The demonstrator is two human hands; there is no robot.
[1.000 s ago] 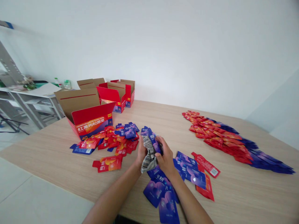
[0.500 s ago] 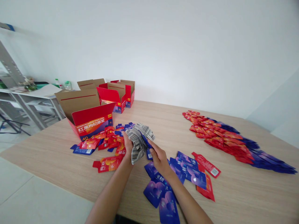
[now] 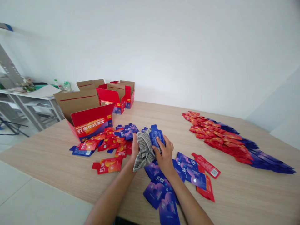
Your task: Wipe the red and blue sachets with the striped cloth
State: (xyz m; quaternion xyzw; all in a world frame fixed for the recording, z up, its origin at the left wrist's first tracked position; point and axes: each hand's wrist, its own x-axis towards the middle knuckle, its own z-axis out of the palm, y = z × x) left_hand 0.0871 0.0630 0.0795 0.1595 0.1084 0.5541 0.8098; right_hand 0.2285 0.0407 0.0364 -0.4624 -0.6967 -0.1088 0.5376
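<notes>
My left hand point(image 3: 135, 147) is closed around a crumpled grey striped cloth point(image 3: 144, 150). In my right hand point(image 3: 164, 153) is a blue pouch point(image 3: 156, 136), its small-print side facing me and its narrow neck pointing up. The pouch's left edge is against or just beside the cloth. Below my right hand lie several loose blue pouches point(image 3: 155, 191) with purple designs. Left of my left hand is a mixed heap of red pouches point(image 3: 112, 141) and blue ones, with one red pouch point(image 3: 109, 165) at its near edge.
An open red box point(image 3: 93, 125) with raised brown flaps stands behind the heap. More open red boxes point(image 3: 117, 99) are farther back by the wall. Long overlapping rows of red and blue pouches point(image 3: 225, 139) lie at the right. A red pouch point(image 3: 207, 165) lies nearer.
My right hand has turned the blue pouch from edge-on in the cloth to flat side showing, now upright at the cloth's right. Both hands and the cloth have shifted slightly right.
</notes>
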